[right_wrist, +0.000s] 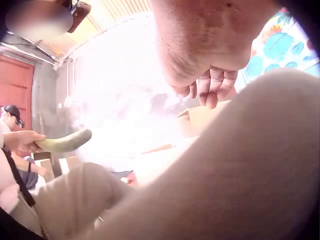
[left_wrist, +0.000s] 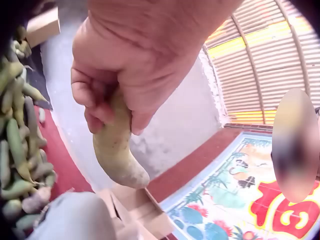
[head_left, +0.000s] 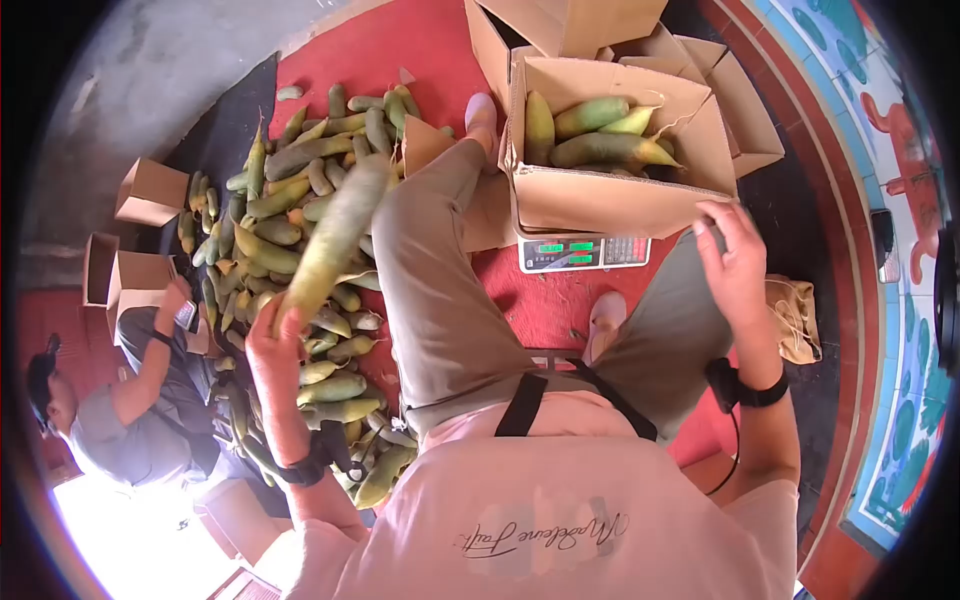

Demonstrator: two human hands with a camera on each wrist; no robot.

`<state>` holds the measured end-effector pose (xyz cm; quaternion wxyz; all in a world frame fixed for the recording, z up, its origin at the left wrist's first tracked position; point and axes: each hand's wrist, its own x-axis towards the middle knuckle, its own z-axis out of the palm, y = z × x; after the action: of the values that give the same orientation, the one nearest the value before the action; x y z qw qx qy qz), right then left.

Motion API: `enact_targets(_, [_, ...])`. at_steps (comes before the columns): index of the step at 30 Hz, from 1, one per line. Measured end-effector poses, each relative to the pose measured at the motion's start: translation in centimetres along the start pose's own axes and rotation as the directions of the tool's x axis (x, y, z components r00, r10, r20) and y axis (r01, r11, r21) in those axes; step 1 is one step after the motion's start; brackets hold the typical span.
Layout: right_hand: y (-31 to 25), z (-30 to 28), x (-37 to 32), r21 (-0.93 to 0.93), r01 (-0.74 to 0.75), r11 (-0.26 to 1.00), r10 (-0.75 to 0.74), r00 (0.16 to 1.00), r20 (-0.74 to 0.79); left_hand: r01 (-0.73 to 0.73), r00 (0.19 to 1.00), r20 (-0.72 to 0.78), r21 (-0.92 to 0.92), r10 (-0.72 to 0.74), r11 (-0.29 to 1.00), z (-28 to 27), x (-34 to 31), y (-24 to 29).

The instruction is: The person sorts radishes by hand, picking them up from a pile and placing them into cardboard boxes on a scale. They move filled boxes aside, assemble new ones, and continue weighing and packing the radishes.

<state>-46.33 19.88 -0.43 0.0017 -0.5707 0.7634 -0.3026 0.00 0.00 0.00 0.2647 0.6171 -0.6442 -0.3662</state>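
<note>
A long green radish (head_left: 340,235), yellowish at its lower end, is gripped at that end by my left hand (head_left: 272,345), above the pile. In the left wrist view the fingers of my left hand (left_wrist: 130,65) curl round the radish (left_wrist: 117,150), whose tip bends to the right. My right hand (head_left: 735,250) is at the near right corner of a cardboard box (head_left: 620,200) holding several radishes (head_left: 600,150); whether it touches the box I cannot tell. The right wrist view shows the right hand (right_wrist: 205,60) with fingers loosely bent and holding nothing.
The box stands on a scale (head_left: 585,253) with lit green digits. A large pile of radishes (head_left: 275,230) covers the red mat (head_left: 430,50) at left. Other cardboard boxes (head_left: 745,100) stand behind. At far left another person (head_left: 130,410) sits beside boxes. A cloth bag (head_left: 793,320) lies at right.
</note>
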Motion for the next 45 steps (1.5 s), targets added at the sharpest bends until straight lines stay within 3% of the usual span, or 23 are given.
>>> enact_targets(2, [-2.8, 0.8, 0.3, 0.122, 0.045, 0.991, -0.044, 0.999, -0.011, -0.149, 0.984, 0.085, -0.084, 0.157, 0.985, 2.5, -0.7, 2.1])
enact_targets(3, [-4.6, 0.7, -0.1, 0.127, 0.042, 0.991, -0.041, 0.999, -0.014, -0.133, 0.974, 0.171, -0.103, 0.149, 0.986, 2.7, -1.9, 3.9])
enact_targets(5, [-6.8, 1.5, -0.3, 0.465, -0.119, 0.878, 0.069, 0.99, 0.123, -0.149, 0.931, 0.313, -0.14, 0.187, 0.979, 4.7, -2.8, 6.1])
enact_targets(8, [-8.5, 0.2, -0.7, 0.524, -0.419, 0.742, 0.06, 0.819, 0.57, -0.366, 0.817, 0.454, -0.069, 0.356, 0.928, 7.2, -3.8, 7.2])
enact_targets(9, [-8.2, 0.8, -1.1, 0.564, -0.285, 0.775, -0.067, 0.85, 0.522, -0.416, 0.772, 0.494, -0.084, 0.4, 0.906, 7.7, -4.2, 8.1])
enact_targets(11, [-8.4, 1.2, -1.7, 0.532, -0.616, 0.581, 0.016, 0.662, 0.75, -0.518, 0.704, 0.529, -0.073, 0.474, 0.852, 8.7, -4.6, 8.5])
enact_targets(12, [-9.0, 1.1, -1.7, 0.522, -0.7, 0.488, 0.03, 0.611, 0.791, -0.516, 0.707, 0.525, -0.074, 0.473, 0.853, 9.1, -4.6, 8.5])
enact_targets(15, [-8.4, 1.3, -2.2, 0.561, -0.657, 0.503, -0.004, 0.647, 0.762, -0.573, 0.665, 0.536, -0.081, 0.521, 0.815, 9.8, -4.6, 8.4])
enact_targets(18, [-7.5, 0.2, -0.9, 0.607, -0.594, 0.528, 0.126, 0.762, 0.635, -0.435, 0.728, 0.495, -0.201, 0.474, 0.878, 10.2, -4.4, 8.2])
enact_targets(20, [-6.2, -0.6, 0.5, 0.636, -0.512, 0.577, 0.196, 0.843, 0.501, -0.134, 0.807, 0.458, -0.473, 0.373, 0.871, 10.5, -3.7, 7.3])
enact_targets(21, [-5.1, -0.9, 1.5, 0.643, -0.466, 0.608, 0.215, 0.876, 0.432, -0.133, 0.809, 0.454, -0.477, 0.373, 0.869, 10.5, -3.3, 6.6])
enact_targets(25, [-2.1, -2.4, 5.7, 0.463, -0.491, 0.738, 0.439, 0.87, 0.223, -0.055, 0.82, 0.496, -0.428, 0.285, 0.902, 9.8, -2.2, 3.9])
enact_targets(26, [-0.4, -2.2, 6.5, 0.368, -0.423, 0.828, 0.392, 0.906, 0.159, -0.017, 0.826, 0.508, -0.411, 0.245, 0.912, 9.6, -2.4, 3.6])
enact_targets(29, [1.8, -1.6, 8.5, 0.124, -0.489, 0.864, 0.457, 0.862, 0.218, 0.029, 0.843, 0.502, -0.396, 0.19, 0.918, 9.6, -2.7, 2.5])
enact_targets(33, [5.2, 0.9, 8.9, 0.183, -0.495, 0.85, 0.417, 0.843, 0.341, 0.053, 0.867, 0.476, -0.382, 0.148, 0.923, 9.4, -2.9, 1.8])
enact_targets(36, [6.5, 1.7, 8.7, -0.072, -0.395, 0.916, 0.394, 0.851, 0.347, 0.09, 0.87, 0.478, -0.394, 0.12, 0.915, 9.2, -3.0, 1.5])
enact_targets(40, [5.8, 0.2, 7.6, -0.077, -0.395, 0.915, 0.397, 0.855, 0.333, 0.076, 0.875, 0.467, -0.397, 0.13, 0.915, 9.1, -2.9, 1.1])
enact_targets(42, [4.9, -0.9, 6.7, -0.118, -0.299, 0.947, 0.315, 0.936, 0.156, 0.082, 0.878, 0.463, -0.402, 0.125, 0.912, 9.3, -2.8, 1.0])
enact_targets(45, [4.2, -2.2, 5.1, -0.071, -0.241, 0.968, 0.246, 0.966, 0.074, 0.063, 0.872, 0.47, -0.381, 0.135, 0.922, 9.6, -2.8, 1.1])
